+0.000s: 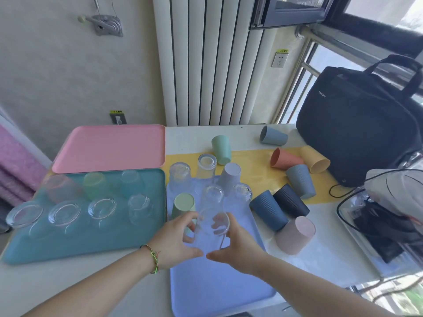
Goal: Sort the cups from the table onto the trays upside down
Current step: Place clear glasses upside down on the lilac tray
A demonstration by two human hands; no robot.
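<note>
Both hands hold one clear glass cup (211,227) over the blue tray (219,287), its base turned toward me. My left hand (176,241) grips its left side and my right hand (235,245) grips its right side. Several clear glasses and a green cup (184,203) and a lilac cup (230,177) stand upside down at the blue tray's far end. The teal tray (87,243) holds several upside-down glasses. The pink tray (109,147) behind it is bare. Coloured plastic cups lie or stand on the table to the right, among them a pink cup (295,234) and two navy cups (269,210).
A black laptop bag (357,124) stands at the back right. A clear pouch with dark items (380,227) and a cable lie at the right edge. A radiator and wall stand behind the table. Rolled purple material sits at the far left.
</note>
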